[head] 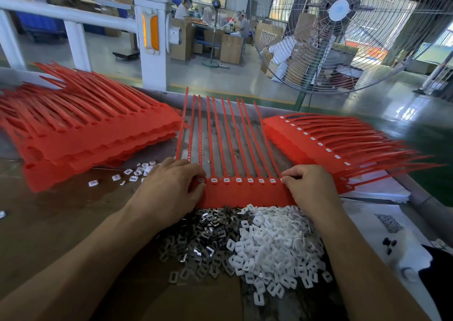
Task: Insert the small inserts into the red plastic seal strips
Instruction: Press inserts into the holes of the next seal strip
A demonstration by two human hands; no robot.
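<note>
Brown workbench (pixel 61 213), centre: red seal strip sheet (pixel 245 193), tails pointing far, long axis near-to-far. Left hand (pixel 169 186) and right hand (pixel 308 186) pinch its ends. Insert piles (pixel 245 244) near.

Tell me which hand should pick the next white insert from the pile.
Probably right. The right hand pinches the strip sheet directly above the white inserts; the left hand sits beyond the metal clips.

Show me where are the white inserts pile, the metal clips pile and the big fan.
white inserts pile (pixel 274 242), head view, middle of the heap
metal clips pile (pixel 206 237), head view, middle of the heap
big fan (pixel 339 10), head view, white hub
</note>
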